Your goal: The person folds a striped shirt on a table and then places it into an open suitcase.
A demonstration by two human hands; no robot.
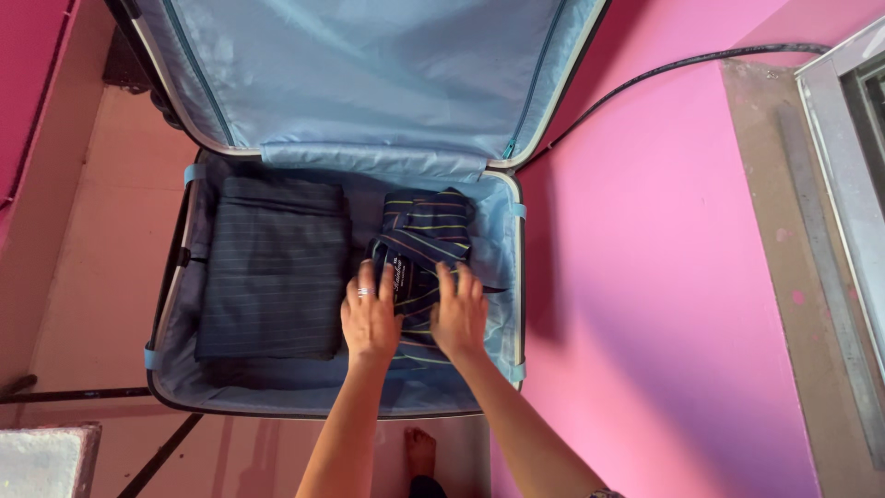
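Note:
An open suitcase (175, 350) with pale blue lining lies below me, its lid (369, 74) raised against the pink wall. A folded dark striped garment (272, 267) fills its left half. On the right half lies a folded navy shirt (419, 235) with yellow and white stripes. My left hand (371, 318), wearing a ring, rests flat on the near part of this shirt. My right hand (459, 314) presses on it beside the left, fingers spread. Neither hand grips anything.
A pink wall (664, 277) stands to the right with a black cable (664, 69) running along it. A grey window frame (848, 184) is at the far right. My bare foot (421, 452) shows below the suitcase on the tiled floor (83, 277).

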